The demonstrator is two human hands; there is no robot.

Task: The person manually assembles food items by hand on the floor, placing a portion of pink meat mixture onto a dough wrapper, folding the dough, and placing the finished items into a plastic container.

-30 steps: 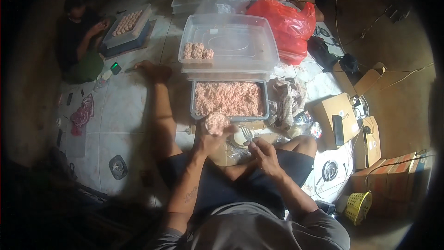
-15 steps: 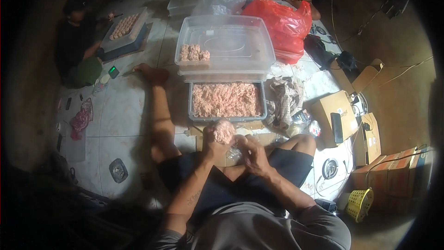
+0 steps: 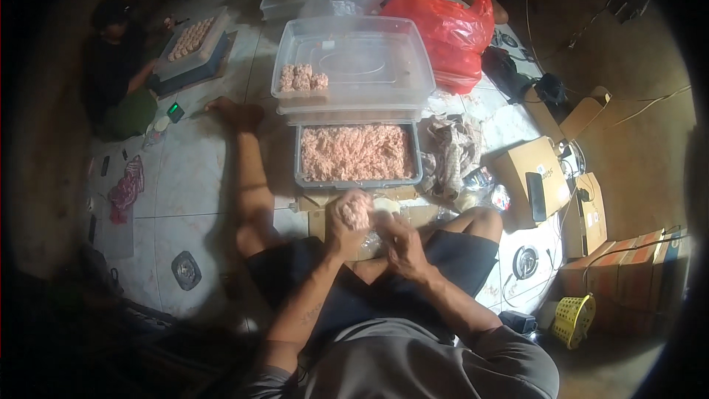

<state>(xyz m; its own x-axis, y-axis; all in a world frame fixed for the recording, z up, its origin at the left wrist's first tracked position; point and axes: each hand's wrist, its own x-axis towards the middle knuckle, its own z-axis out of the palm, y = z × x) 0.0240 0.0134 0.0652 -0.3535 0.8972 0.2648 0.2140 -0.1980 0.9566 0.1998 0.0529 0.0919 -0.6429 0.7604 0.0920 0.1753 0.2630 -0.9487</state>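
Observation:
My left hand (image 3: pixel 342 235) is wrapped round a ball of pink, crumbly, mince-like mixture (image 3: pixel 356 213), held above my lap. Close beside the ball, on its right, is my right hand (image 3: pixel 404 245). Its fingers bend toward the ball but are smeared by motion, so I cannot tell whether they touch it or pinch anything. Just beyond both hands a grey tub (image 3: pixel 298 170) is filled with more of the same loose mixture. Behind that stands a wide clear plastic box (image 3: pixel 391 66), with several shaped lumps (image 3: pixel 303 77) grouped at its near left corner.
A red plastic bag (image 3: pixel 450 44) stands behind the clear box, and a crumpled cloth (image 3: pixel 448 151) lies right of the tub. Cardboard boxes (image 3: pixel 521 177) and cables are farther right. At the left, another person (image 3: pixel 118 59) sits by a tray of lumps (image 3: pixel 190 43).
My left hand still holds the ball, which has barely shifted. My right hand's fingers have moved slightly and are more blurred. The whole view has shifted a little.

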